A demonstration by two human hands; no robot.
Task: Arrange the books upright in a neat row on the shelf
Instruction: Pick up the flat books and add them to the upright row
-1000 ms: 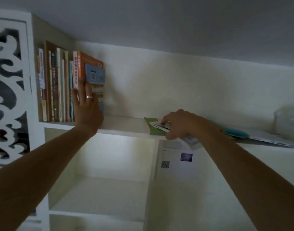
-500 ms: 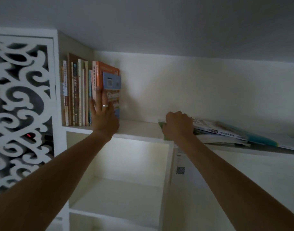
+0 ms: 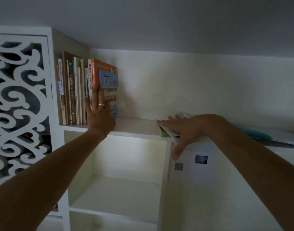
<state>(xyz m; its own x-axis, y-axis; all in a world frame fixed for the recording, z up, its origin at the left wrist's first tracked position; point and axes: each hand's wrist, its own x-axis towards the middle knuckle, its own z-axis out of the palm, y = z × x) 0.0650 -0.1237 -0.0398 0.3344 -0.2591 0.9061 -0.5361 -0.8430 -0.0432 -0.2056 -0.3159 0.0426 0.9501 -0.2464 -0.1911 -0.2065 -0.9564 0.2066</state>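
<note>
Two hands: left hand flat against upright books; right hand fingers spread over flat books.

White scrollwork lattice panel at left, paper sheet with QR code below

Bare shelf between upright books at left and flat-lying books at right. Left hand against the row's right end; right hand over the flat-lying books. Ceiling close above.
</note>
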